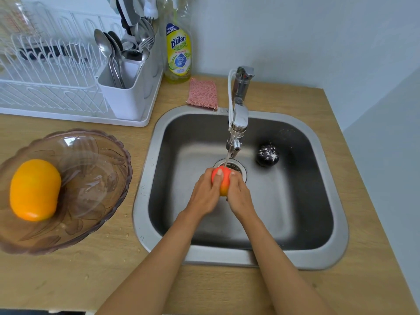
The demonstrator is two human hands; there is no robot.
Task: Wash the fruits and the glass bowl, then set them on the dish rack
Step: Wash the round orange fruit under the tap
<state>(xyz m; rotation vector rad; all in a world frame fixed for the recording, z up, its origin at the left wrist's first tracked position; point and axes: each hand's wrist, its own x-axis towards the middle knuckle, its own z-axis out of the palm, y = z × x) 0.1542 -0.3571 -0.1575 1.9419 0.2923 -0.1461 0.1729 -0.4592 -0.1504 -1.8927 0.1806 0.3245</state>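
Fingers of your left hand [205, 193] and right hand [238, 193] curl round the red-orange fruit [223, 180], cupped under the faucet [237, 123] stream above the sink [145, 178] drain. Wet and smooth, it will likely slip; keep palms on both flanks. Nearby: a dark fruit [267, 155] in the basin, an orange [35, 189] in the fragile glass bowl [95, 178], and the dish rack [56, 71] behind

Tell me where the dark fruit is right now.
In the head view, the dark fruit lies in the sink, right of the faucet and beyond the hands' red-orange fruit.
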